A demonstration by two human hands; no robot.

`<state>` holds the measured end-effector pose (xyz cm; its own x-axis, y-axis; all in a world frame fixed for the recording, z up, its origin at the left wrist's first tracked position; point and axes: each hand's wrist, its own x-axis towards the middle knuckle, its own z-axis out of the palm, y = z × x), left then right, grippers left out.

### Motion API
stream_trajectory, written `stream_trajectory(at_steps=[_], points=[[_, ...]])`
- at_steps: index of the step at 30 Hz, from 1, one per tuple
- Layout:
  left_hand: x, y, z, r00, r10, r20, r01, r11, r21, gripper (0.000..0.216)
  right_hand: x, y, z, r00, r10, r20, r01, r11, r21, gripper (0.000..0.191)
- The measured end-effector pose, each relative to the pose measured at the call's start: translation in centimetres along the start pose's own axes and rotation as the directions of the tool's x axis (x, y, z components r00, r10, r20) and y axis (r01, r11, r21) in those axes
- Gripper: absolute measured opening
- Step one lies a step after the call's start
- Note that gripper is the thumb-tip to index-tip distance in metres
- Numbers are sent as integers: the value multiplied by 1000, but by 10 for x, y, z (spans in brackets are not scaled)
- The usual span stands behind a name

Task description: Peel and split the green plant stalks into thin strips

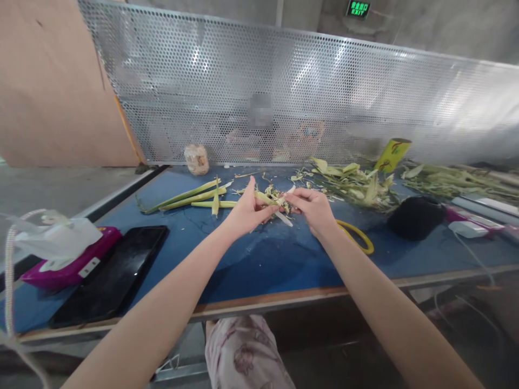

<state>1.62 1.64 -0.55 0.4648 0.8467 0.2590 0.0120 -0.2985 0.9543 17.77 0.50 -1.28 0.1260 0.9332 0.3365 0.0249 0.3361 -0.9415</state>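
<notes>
My left hand [246,210] and my right hand [311,208] meet over the middle of the blue table [259,259]. Between them they grip a pale green plant stalk [275,204] with husk leaves partly peeled back. The left thumb and fingers pinch its left part, with the index finger raised. The right hand's fingers are closed on its right end. Several long green stalks [190,199] lie just left of my left hand. A yellow loop [357,233], perhaps scissor handles, lies just behind my right wrist.
A pile of peeled green leaves [357,183] covers the table's back right, by a yellow tube [392,154]. A black object [416,217] sits right. A dark tray [115,275] and a magenta tissue box [67,259] sit left. A perforated metal screen [284,92] backs the table.
</notes>
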Motion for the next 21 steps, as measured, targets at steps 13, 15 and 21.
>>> stream_trajectory(at_steps=[13, 15, 21], points=[[3, -1, -3, 982, 14, -189, -9, 1000, 28, 81, -4, 7, 7, 934, 172, 312, -156, 985, -75, 30], [3, -4, -5, 979, 69, -192, -60, 997, 50, 84, -5, 5, 8, 921, 220, 322, -218, 975, -42, 31], [3, -9, -2, 991, 121, -53, -121, 993, -7, 89, -6, 9, 16, 919, 212, 332, -257, 961, 100, 33]])
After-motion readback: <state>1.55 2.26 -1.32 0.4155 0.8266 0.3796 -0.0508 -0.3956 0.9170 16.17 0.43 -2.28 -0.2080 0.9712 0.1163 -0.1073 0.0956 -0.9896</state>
